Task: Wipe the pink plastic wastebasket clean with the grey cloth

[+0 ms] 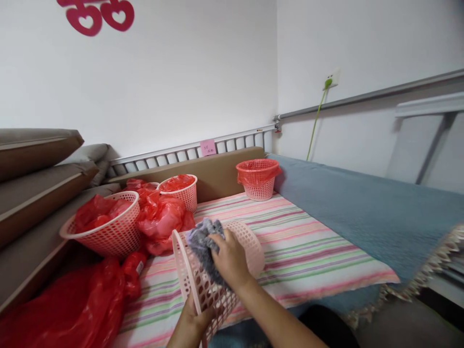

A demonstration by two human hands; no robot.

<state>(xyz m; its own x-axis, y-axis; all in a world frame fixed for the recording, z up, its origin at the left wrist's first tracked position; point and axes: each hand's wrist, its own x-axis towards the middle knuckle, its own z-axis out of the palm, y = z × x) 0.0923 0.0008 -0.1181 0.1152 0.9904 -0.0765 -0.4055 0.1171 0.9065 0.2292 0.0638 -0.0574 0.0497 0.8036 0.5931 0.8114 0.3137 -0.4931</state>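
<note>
A pink perforated plastic basket (250,244) lies tipped on its side in front of me, its open rim toward the left. My left hand (194,319) grips the basket near the lower part of the rim; some fingers are hidden behind the wall. In my right hand (232,256) is a bunched grey cloth (205,241), pressed against the basket's upper outer side. Beneath the basket spreads a striped cloth (304,241) in pink, green and white.
Pink baskets with red bags (123,227) (188,195) stand at the left. Another lined basket (259,186) stands at the back. Loose red plastic bags (79,304) lie front left, beside stacked cushions (39,179). A blue cover (348,208) extends right; a green cord (316,121) hangs from the socket.
</note>
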